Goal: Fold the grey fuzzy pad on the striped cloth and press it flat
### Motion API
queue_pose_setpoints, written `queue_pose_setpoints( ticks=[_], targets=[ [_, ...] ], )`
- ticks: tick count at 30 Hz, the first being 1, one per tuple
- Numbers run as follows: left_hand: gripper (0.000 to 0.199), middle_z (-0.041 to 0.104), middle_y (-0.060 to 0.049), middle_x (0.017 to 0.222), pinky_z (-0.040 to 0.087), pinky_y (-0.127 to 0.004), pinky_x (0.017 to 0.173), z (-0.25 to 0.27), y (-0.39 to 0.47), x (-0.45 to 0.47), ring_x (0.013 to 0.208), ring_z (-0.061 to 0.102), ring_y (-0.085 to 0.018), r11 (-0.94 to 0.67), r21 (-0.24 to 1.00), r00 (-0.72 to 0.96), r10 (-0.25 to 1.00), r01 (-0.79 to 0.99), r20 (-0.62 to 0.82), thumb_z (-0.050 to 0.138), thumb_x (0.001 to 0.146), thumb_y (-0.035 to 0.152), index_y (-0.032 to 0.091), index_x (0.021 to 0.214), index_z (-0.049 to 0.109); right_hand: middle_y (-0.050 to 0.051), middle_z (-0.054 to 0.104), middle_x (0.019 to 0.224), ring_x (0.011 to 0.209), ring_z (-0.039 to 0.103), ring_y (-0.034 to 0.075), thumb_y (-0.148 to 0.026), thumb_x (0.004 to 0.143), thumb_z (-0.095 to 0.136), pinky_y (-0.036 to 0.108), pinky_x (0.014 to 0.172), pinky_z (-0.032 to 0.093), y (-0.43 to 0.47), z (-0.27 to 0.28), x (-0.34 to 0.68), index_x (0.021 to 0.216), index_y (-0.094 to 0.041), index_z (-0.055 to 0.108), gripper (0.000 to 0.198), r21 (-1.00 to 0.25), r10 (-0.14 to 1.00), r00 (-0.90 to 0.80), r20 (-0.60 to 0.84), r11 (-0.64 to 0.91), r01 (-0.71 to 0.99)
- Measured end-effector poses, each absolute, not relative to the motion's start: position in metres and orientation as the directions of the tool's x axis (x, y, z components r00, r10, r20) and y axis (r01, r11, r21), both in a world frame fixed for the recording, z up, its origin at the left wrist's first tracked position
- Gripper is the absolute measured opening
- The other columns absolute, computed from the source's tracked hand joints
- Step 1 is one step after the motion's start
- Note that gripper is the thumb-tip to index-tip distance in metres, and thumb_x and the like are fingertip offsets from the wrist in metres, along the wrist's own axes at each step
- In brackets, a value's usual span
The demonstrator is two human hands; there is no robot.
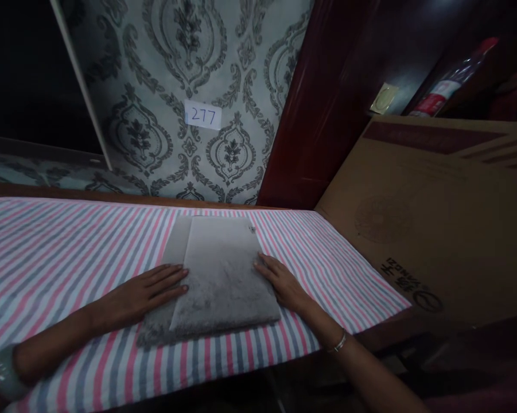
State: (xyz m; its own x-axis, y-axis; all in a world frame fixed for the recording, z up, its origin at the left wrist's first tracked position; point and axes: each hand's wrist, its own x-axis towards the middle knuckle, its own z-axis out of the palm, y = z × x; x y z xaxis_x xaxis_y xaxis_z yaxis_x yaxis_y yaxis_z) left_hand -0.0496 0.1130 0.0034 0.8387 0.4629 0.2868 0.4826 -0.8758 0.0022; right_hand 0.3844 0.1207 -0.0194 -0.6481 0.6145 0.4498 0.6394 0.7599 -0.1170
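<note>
A grey plush mat (pixel 226 278) lies folded on the striped cloth (pixel 318 264), its pile side and a paler, smoother area showing on top. One layer sticks out to the left beneath the upper fold. My left hand (pixel 157 289) rests flat on that left strip, fingertips by the edge of the upper fold. At the right edge, my right hand (pixel 282 281) has its fingers stretched over the border of the mat. Neither hand is closed around anything. A bangle (pixel 9 371) sits on my left wrist and a thin bracelet (pixel 341 341) on my right.
A large cardboard box (pixel 447 229) stands along the right side of the table. Behind it are a red-capped bottle (pixel 443 92) and a dark red post (pixel 296 115). A dark screen (pixel 34 86) and a paper marked 277 (pixel 203 115) are at the patterned wall.
</note>
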Motion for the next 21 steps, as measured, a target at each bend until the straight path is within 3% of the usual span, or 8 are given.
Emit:
queue_pose_setpoints(
  ticks=[7, 15, 21],
  targets=[
    [0.072, 0.043, -0.001, 0.154, 0.04, -0.043, 0.113, -0.003, 0.112, -0.046, 0.143, 0.038, -0.024, -0.889, -0.022, 0.823, 0.414, 0.458, 0.388, 0.041, 0.091, 0.012, 0.04, 0.155, 0.025, 0.016, 0.037, 0.156, 0.145, 0.035, 0.027, -0.027, 0.096, 0.053, 0.052, 0.114, 0.039, 0.123, -0.016, 0.382, 0.155, -0.023, 0.025, 0.066, -0.106, 0.578, -0.679, 0.453, 0.791, 0.602],
    [0.064, 0.041, -0.003, 0.156, 0.037, -0.041, 0.114, 0.003, 0.111, -0.038, 0.144, 0.035, -0.023, -0.91, -0.053, 0.854, 0.363, 0.41, 0.373, 0.033, 0.095, 0.015, 0.036, 0.155, 0.025, 0.015, 0.038, 0.156, 0.145, 0.034, 0.027, -0.03, 0.095, 0.054, 0.051, 0.114, 0.039, 0.128, -0.019, 0.382, 0.154, -0.022, 0.029, 0.064, -0.102, 0.587, -0.671, 0.454, 0.782, 0.615],
    [0.054, 0.039, -0.004, 0.157, 0.037, -0.043, 0.113, -0.004, 0.116, -0.039, 0.143, 0.037, -0.029, -0.91, 0.078, 0.826, 0.403, 0.407, 0.394, 0.031, 0.099, 0.048, 0.035, 0.151, 0.037, 0.012, 0.045, 0.152, 0.144, 0.035, 0.027, -0.03, 0.097, 0.053, 0.05, 0.112, 0.04, 0.127, -0.02, 0.379, 0.142, -0.024, 0.05, 0.045, -0.177, 0.562, -0.657, 0.502, 0.811, 0.558]
  ],
)
